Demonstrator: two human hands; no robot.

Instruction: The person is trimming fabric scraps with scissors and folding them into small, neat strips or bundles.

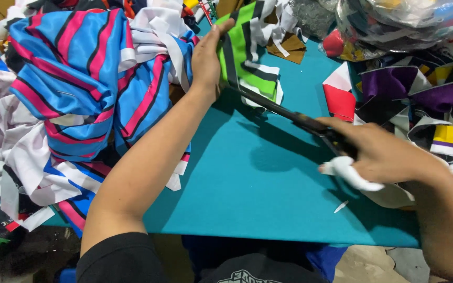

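Nearest, the right hand (389, 154) grips the handles of long black scissors (294, 118), fingers closed around them with a white wrapped bit poking out below. The blades run up and left across the teal table (258, 183) to a green, black and white striped fabric piece (245, 52). The left hand (208, 60) lies flat against that piece's left edge, fingers straight and together, holding it down. Left of the striped piece rises a heap of blue and pink striped cloth (74, 78); right of it lie red, purple and yellow offcuts (410, 94). Beyond it, a clear plastic bag (394, 21) holds mixed scraps (contents blurred).
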